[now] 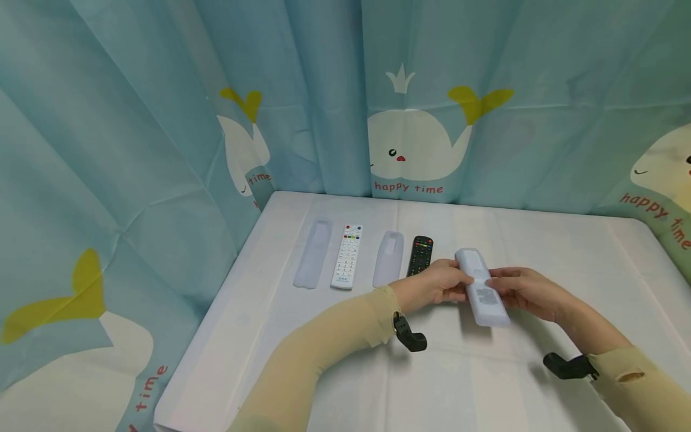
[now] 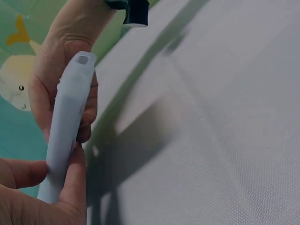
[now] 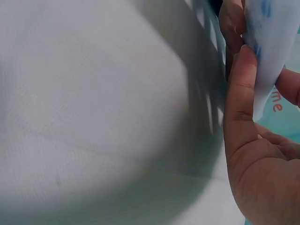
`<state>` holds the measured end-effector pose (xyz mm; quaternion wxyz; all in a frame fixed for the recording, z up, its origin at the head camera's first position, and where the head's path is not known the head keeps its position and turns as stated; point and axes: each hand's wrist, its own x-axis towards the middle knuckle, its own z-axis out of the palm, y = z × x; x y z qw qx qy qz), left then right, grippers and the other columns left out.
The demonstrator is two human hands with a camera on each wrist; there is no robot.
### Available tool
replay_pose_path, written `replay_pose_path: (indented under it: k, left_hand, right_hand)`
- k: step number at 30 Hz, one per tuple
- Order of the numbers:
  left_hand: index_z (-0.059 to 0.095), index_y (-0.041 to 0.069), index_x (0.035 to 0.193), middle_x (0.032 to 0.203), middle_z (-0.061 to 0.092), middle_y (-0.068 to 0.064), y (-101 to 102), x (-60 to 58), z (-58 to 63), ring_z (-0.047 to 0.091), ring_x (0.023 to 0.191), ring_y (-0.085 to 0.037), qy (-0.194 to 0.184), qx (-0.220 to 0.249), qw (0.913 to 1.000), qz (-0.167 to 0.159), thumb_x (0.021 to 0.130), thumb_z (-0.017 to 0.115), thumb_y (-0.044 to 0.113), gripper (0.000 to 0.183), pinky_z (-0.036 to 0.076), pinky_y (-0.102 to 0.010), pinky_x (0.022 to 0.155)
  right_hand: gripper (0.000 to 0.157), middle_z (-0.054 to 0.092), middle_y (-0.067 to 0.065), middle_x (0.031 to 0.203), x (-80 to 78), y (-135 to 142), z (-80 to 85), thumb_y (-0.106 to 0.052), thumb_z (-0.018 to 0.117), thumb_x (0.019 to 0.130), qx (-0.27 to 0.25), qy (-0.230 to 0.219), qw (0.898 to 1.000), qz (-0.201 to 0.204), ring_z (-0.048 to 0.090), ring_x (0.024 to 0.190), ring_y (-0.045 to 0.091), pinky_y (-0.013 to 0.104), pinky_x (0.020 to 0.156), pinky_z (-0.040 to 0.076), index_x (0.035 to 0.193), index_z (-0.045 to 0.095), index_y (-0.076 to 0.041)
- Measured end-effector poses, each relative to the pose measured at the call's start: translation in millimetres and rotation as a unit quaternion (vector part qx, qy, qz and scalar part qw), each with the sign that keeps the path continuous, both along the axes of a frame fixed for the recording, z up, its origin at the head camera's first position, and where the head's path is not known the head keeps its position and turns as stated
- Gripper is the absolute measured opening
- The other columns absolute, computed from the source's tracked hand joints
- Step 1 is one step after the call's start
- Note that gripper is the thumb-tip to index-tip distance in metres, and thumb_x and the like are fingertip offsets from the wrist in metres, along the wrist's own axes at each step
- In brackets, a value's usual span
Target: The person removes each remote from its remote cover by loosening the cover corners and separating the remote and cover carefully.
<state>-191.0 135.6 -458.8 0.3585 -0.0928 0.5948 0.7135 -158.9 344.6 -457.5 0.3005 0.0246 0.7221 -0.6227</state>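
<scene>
Both hands hold a white remote control in a translucent cover [image 1: 482,289] over the right half of the table. Its face with a grey printed patch is turned up in the head view. My left hand [image 1: 439,281] pinches its left edge between thumb and fingers. From the other side, my right hand [image 1: 531,292] grips the right edge, thumb on top. The left wrist view shows the cover's end with a small hole [image 2: 83,59]. Blue marks show through the cover [image 3: 266,8] in the right wrist view.
Left of the hands, a black remote control [image 1: 420,255] lies partly behind the left hand. Beside it are a short translucent cover [image 1: 388,258], a white remote control [image 1: 347,257] and a longer translucent cover [image 1: 314,253]. A whale-print curtain [image 1: 324,120] hangs behind the white-covered table [image 1: 259,288].
</scene>
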Motion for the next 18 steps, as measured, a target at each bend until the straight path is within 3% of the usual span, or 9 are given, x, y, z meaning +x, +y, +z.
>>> replay_pose_path:
  k: [5, 11, 18]
  left_hand:
    - [0.058, -0.001, 0.132, 0.095, 0.069, -0.018, 0.5, -0.1, -2.5, 0.069, 0.106, -0.039, 0.003, -0.01, 0.9999, -0.005, 0.094, 0.063, -0.01, 0.039, 0.054, -0.054, 0.093]
    - [0.054, 0.0, 0.142, 0.097, 0.068, -0.016, 1.2, -0.7, 1.3, 0.071, 0.099, -0.038, 0.046, -0.045, 0.9979, -0.008, 0.092, 0.066, -0.01, 0.052, 0.058, -0.052, 0.085]
    - [0.052, 0.009, 0.148, 0.113, 0.07, -0.01, 1.2, -3.3, 7.0, 0.072, 0.093, -0.027, 0.104, -0.075, 0.9917, -0.011, 0.091, 0.069, -0.009, 0.062, 0.06, -0.048, 0.08]
  right_hand:
    - [0.073, 0.064, 0.003, 0.115, 1.1, -4.1, -0.3, -0.018, 0.059, 0.103, -0.001, -0.008, 1.0, -0.006, 0.065, 0.099, 0.014, 0.032, 0.085, 0.057, 0.152, 0.019, 0.019]
    - [0.076, 0.063, 0.004, 0.117, 1.1, -7.1, 1.8, -0.019, 0.061, 0.103, 0.009, 0.008, 1.0, -0.013, 0.064, 0.101, 0.014, 0.033, 0.086, 0.057, 0.152, 0.017, 0.018]
    - [0.08, 0.044, 0.025, 0.143, 0.4, -9.5, 2.7, -0.019, 0.063, 0.103, 0.034, 0.054, 0.998, -0.023, 0.061, 0.104, 0.012, 0.035, 0.089, 0.057, 0.155, 0.013, 0.015]
